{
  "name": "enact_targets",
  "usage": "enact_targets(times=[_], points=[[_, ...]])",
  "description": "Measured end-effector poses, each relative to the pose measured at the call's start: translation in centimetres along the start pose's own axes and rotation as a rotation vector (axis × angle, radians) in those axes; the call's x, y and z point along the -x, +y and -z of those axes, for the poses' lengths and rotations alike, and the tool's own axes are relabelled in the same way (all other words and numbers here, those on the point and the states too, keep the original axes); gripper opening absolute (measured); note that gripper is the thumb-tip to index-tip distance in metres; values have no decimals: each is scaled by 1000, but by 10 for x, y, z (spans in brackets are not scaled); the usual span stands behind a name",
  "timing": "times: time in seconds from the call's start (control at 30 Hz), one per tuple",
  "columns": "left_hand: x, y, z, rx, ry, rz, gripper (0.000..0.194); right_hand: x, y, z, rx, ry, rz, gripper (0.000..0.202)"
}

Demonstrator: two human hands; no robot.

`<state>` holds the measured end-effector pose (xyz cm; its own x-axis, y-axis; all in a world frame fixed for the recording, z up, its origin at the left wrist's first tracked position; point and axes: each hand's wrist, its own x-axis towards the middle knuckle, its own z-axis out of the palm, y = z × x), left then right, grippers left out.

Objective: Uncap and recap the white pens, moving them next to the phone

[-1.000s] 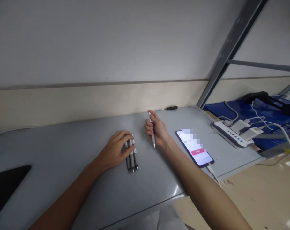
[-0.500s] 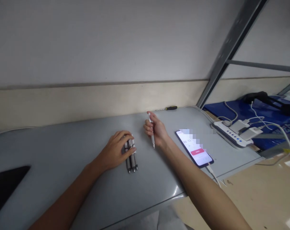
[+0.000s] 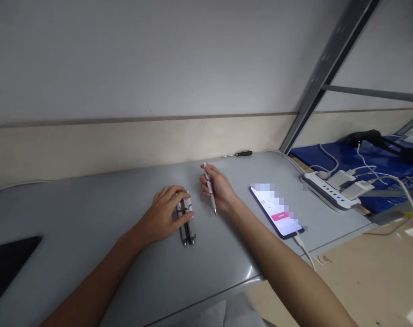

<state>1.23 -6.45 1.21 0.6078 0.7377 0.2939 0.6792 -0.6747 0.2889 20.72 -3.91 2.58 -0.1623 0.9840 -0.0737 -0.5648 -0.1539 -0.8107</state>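
My left hand [image 3: 168, 211] curls over a small bundle of pens [image 3: 189, 231] lying side by side on the grey tabletop [image 3: 151, 272]. Its fingers reach over their upper ends and the thumb presses along the near side; the grey grips and metal tips stick out toward me. Just to the right, my right hand [image 3: 220, 186] is closed round a single white and grey pen [image 3: 212, 200], held slanted with its tip pointing down toward me, a little apart from the bundle.
A lit phone [image 3: 277, 211] on a charging cable lies to the right. Behind it sits a power strip [image 3: 329, 190] with plugs. A screwdriver [image 3: 243, 154] rests by the wall, a dark flat object [image 3: 12, 263] at the left. A metal post [image 3: 329, 68] rises at the back right.
My right hand has shifted slightly left toward the bundle, and its pen is more slanted. The pens under my left hand have bunched closer together; that hand stays in place.
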Motion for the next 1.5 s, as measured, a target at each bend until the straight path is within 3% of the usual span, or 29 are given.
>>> enact_targets(times=[0.23,0.53,0.77,0.87,0.97,1.27,1.5], points=[[0,-1,1,-32,-10,-5,29,-2,8,-2,102,116,-25,17],[1,-2,2,15,-30,-55,36,-1,16,-5,366,136,-2,10],[1,-1,1,39,-31,-57,30,0,15,4,1153,211,282,5],[0,2,0,22,-39,-46,22,3,10,6,1405,272,180,4],[-1,6,-1,-12,-41,-29,21,6,4,6,1502,331,26,2],[1,3,-2,-3,-63,-18,10,9,-8,14,1697,335,-19,17],[1,-1,3,46,-72,-29,29,13,-25,12,1858,345,-223,31]])
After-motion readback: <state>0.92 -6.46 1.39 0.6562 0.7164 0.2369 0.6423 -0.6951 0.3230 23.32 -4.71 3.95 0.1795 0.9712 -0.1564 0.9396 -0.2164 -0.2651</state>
